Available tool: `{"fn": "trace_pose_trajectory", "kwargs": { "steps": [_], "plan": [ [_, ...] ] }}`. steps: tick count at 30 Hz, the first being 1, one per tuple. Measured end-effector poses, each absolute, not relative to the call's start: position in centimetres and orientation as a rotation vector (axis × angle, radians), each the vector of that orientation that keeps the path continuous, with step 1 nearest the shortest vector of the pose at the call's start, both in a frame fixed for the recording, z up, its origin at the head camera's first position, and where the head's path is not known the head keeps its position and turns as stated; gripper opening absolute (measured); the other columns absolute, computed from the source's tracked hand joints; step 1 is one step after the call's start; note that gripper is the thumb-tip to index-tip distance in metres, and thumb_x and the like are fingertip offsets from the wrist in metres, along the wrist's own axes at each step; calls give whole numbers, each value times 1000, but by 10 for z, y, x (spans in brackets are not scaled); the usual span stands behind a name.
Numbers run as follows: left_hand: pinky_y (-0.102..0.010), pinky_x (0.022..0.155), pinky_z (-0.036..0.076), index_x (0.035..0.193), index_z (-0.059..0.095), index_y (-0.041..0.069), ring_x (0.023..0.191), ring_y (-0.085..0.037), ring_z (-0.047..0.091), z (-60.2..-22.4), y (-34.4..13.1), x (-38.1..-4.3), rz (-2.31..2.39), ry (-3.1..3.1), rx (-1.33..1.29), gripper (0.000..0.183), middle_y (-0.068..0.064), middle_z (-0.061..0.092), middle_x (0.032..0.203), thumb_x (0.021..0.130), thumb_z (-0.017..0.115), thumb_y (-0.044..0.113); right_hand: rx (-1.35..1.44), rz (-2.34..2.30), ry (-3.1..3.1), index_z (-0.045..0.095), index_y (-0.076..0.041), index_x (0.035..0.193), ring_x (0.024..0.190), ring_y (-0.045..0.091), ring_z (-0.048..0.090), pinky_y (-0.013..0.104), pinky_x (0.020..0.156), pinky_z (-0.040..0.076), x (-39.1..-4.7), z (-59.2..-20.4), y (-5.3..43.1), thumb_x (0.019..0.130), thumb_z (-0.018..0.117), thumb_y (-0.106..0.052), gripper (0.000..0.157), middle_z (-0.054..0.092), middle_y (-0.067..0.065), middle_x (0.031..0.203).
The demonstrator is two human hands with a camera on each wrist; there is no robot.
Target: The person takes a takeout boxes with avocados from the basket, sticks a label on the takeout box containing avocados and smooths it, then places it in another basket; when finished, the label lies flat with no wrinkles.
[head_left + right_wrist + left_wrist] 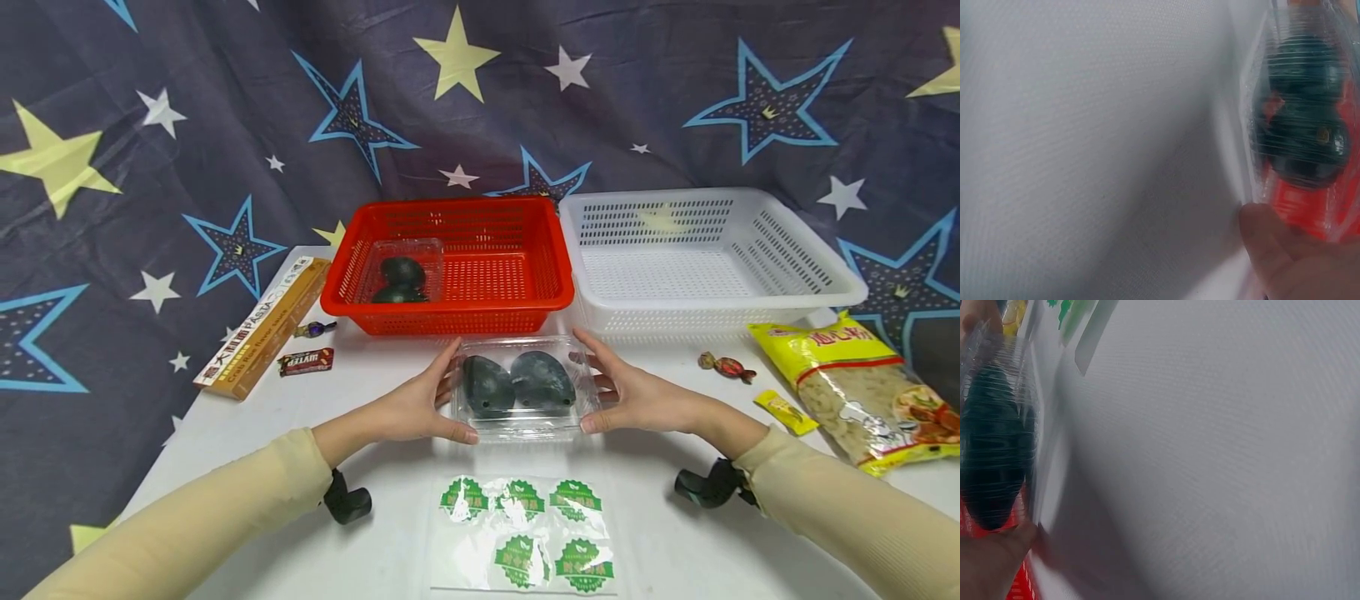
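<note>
Clear rectangular plastic box [517, 433] in two-handed grip

Left hand [416, 408] and right hand [637, 396] are gripping opposite ends; two dark-green oval fruits [542, 380] are lying inside. The box is being held in front of the red perforated plastic basket [450, 317].

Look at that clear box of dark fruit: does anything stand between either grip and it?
Nothing visible does: the left grip and right grip hold the clear box directly, from opposite sides. The sticker sheet lies nearer the person, not between them.
</note>
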State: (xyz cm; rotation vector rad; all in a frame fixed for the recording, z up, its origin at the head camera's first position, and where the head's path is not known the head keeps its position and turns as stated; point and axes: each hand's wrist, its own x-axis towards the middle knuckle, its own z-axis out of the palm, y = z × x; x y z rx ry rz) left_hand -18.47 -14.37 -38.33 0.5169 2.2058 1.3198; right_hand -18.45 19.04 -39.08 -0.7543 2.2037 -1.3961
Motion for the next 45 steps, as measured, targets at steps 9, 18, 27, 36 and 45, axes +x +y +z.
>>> {"fn": "trace_pose_trajectory", "kwargs": {
  "steps": [9, 18, 27, 36, 45],
  "plan": [
    [-38, 110, 28, 153, -11, 22, 144, -23, 19, -385, -145, -182, 1250, 2301, 551, 127, -3, 1, 160, 70, 85, 33, -773, -1360, 2242, -5, -28, 153, 125, 51, 40, 58, 99, 38, -185, -391, 190, 79, 78, -18, 111, 15, 31, 151],
    [-48, 112, 23, 153, -2, 8, 145, -28, 13, -362, -157, -159, 713, 2651, 667, 121, -12, 4, 159, 73, 73, 59, -911, -1073, 2782, 13, -12, 153, 131, 39, 38, 56, 99, 37, -157, -364, 183, 86, 71, -33, 92, 29, 19, 151],
    [-54, 109, 27, 147, 20, -8, 141, -43, 15, -357, -159, -75, -2, 2729, 867, 118, -29, 15, 153, 74, 49, 79, -1458, -767, 2885, 49, -14, 134, 116, 11, 53, 33, 92, 48, -101, -358, 158, 85, 71, -32, 57, 53, -6, 129],
    [-56, 103, 33, 153, 12, 38, 141, -39, 18, -380, -159, -45, 36, 2468, 1123, 84, -21, 13, 156, 82, 35, 78, -1571, -650, 2586, 48, -7, 136, 121, 14, 52, 35, 96, 47, -97, -375, 115, 88, 69, -24, 56, 54, 0, 133],
    [-58, 103, 33, 150, 14, 44, 141, -41, 19, -392, -164, -47, -15, 2472, 1101, 82, -22, 15, 155, 81, 37, 79, -1560, -326, 2478, 37, -5, 144, 133, 21, 41, 33, 102, 41, -100, -382, 74, 92, 64, -22, 62, 43, 10, 145]
  ]
}}
